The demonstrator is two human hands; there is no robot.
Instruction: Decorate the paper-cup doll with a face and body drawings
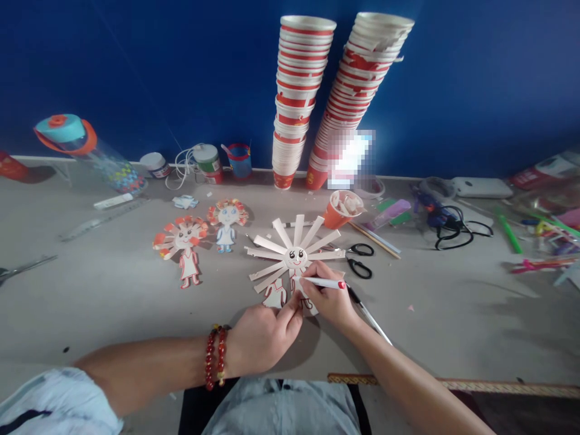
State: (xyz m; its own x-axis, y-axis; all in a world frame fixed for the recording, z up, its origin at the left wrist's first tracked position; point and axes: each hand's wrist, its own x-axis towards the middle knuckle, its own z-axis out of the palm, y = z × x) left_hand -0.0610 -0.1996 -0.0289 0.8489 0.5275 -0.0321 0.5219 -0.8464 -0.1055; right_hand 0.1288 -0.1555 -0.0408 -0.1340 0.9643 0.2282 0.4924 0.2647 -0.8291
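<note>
A white paper doll [296,257] with a drawn face and long strips fanned out like hair lies in front of me. Its body is partly covered by my hands. My left hand [267,332], a bead bracelet on its wrist, has its fingers closed on the doll's lower edge. My right hand [328,299] grips a white marker with a red end [326,283], its tip at the doll's body. Beside the doll lies a small paper dress cut-out [274,295] outlined in red. Black-handled scissors [360,260] rest to the right, partly under the strips, and a pen [369,314] lies by my right wrist.
Two finished-looking dolls [185,241] lie to the left. Behind stand tall stacks of paper cups [301,90] and a cup of scraps [342,211]. A water bottle [97,151] stands back left. Glasses [462,226] and craft sticks [544,263] are on the right.
</note>
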